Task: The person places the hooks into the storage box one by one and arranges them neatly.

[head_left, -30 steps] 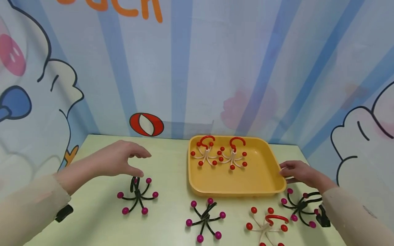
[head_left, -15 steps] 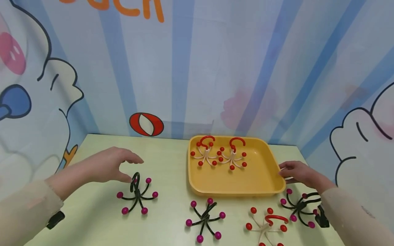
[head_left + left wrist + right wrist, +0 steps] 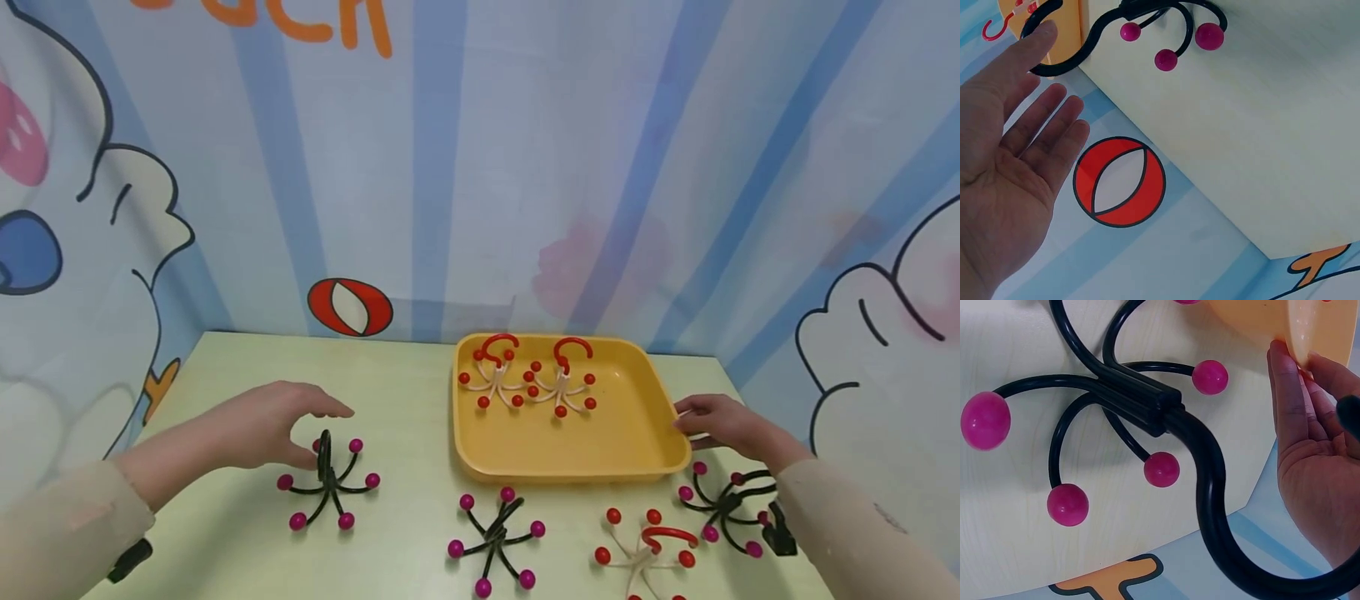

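Head view: left hand (image 3: 258, 425) at 8 o'clock, thumb spread from fingers; right hand (image 3: 726, 425) at 4, pinching.

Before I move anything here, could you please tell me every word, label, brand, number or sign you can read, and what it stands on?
"uck": probable reading of the orange letters on the backdrop; their tops are cut off, and a letter before them is unreadable.
Small mark on the right sleeve: too blurred to tell.
Tray, hooks: no text visible.
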`<action>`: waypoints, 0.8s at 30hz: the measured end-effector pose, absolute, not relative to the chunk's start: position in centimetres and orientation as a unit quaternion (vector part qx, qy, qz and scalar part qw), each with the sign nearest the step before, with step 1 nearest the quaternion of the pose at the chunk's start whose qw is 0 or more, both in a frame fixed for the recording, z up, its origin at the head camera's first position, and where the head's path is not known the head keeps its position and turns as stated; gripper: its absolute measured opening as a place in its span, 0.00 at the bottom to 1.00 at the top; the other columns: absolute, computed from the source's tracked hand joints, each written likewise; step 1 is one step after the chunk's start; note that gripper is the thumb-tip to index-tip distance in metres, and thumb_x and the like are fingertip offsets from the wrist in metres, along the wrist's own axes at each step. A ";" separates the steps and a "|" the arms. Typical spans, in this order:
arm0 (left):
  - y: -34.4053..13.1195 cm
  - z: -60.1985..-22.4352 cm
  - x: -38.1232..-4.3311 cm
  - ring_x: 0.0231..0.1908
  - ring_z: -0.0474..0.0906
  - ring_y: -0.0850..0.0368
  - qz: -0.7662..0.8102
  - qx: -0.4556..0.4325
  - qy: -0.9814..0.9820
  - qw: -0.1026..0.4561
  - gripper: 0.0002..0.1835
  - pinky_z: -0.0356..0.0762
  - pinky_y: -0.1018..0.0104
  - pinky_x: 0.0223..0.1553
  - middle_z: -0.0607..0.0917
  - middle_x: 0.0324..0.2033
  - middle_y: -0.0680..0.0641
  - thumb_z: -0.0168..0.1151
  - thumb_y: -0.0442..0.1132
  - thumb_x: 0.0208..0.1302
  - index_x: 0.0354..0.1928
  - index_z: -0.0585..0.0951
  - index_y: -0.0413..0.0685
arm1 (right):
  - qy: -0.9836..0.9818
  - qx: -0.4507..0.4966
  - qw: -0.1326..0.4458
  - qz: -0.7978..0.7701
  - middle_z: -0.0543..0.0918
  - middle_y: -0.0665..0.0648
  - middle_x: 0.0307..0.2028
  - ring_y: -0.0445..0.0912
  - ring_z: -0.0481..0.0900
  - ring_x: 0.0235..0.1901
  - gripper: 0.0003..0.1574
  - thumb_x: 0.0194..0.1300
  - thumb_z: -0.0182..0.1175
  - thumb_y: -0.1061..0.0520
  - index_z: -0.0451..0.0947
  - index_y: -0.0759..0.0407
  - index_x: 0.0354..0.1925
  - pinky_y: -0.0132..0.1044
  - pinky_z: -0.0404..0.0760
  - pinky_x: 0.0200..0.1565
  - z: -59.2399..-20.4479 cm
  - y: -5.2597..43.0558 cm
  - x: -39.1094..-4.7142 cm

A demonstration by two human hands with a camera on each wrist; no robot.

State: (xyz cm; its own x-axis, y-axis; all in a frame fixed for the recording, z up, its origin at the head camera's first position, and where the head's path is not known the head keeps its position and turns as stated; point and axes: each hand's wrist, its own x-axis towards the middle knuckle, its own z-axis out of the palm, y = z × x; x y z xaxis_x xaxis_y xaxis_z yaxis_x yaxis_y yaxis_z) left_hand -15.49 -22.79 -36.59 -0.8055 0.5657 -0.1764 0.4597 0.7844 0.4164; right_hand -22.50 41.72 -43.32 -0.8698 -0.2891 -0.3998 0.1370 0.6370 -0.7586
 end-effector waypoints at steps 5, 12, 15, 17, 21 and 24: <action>-22.3 -36.6 -15.4 0.59 0.83 0.44 0.182 0.278 0.930 0.156 0.30 0.83 0.40 0.60 0.87 0.58 0.50 0.84 0.41 0.56 0.62 0.87 0.52 | 0.869 -0.046 0.252 -0.423 0.85 0.67 0.54 0.56 0.87 0.50 0.28 0.82 0.58 0.59 0.70 0.78 0.68 0.52 0.89 0.54 -43.3 41.7 -22.5; -22.4 -36.7 -15.5 0.52 0.84 0.51 0.181 0.285 0.926 0.169 0.21 0.85 0.44 0.57 0.89 0.50 0.56 0.84 0.41 0.56 0.52 0.90 0.56 | 0.868 -0.043 0.252 -0.425 0.84 0.68 0.55 0.56 0.87 0.50 0.28 0.82 0.58 0.59 0.69 0.78 0.68 0.52 0.89 0.55 -43.3 41.7 -22.6; -22.5 -36.8 -15.5 0.49 0.85 0.54 0.187 0.290 0.924 0.162 0.18 0.86 0.47 0.54 0.89 0.47 0.57 0.84 0.42 0.57 0.49 0.91 0.57 | 0.868 -0.041 0.253 -0.424 0.85 0.68 0.54 0.56 0.87 0.50 0.28 0.82 0.59 0.59 0.69 0.78 0.68 0.52 0.89 0.55 -43.2 41.7 -22.6; -22.5 -36.9 -15.6 0.47 0.85 0.56 0.192 0.298 0.922 0.154 0.16 0.87 0.50 0.52 0.89 0.45 0.58 0.84 0.41 0.57 0.47 0.91 0.56 | 0.869 -0.040 0.254 -0.422 0.85 0.68 0.54 0.56 0.87 0.50 0.28 0.82 0.59 0.59 0.69 0.78 0.68 0.52 0.89 0.55 -43.3 41.7 -22.5; -22.4 -37.0 -15.5 0.41 0.85 0.65 0.216 0.308 0.913 0.157 0.11 0.88 0.58 0.48 0.89 0.40 0.62 0.82 0.40 0.60 0.44 0.91 0.57 | 0.871 -0.038 0.252 -0.420 0.85 0.68 0.54 0.56 0.88 0.50 0.28 0.82 0.59 0.59 0.69 0.78 0.68 0.52 0.89 0.54 -43.4 41.7 -22.6; -22.4 -37.1 -15.5 0.36 0.84 0.69 0.239 0.309 0.906 0.164 0.08 0.87 0.65 0.45 0.88 0.36 0.64 0.80 0.38 0.62 0.41 0.91 0.57 | 0.871 -0.039 0.251 -0.420 0.85 0.68 0.54 0.56 0.88 0.50 0.28 0.82 0.59 0.59 0.69 0.78 0.68 0.52 0.89 0.54 -43.4 41.7 -22.7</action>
State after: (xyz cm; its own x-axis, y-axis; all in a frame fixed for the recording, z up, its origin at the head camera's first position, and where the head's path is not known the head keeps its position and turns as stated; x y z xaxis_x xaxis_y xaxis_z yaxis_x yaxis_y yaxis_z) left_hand -15.51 -22.37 -37.07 -0.7553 0.6383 -0.1489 0.4817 0.6946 0.5344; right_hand -22.68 41.72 -43.43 -0.8713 -0.2785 -0.4041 0.1427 0.6441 -0.7515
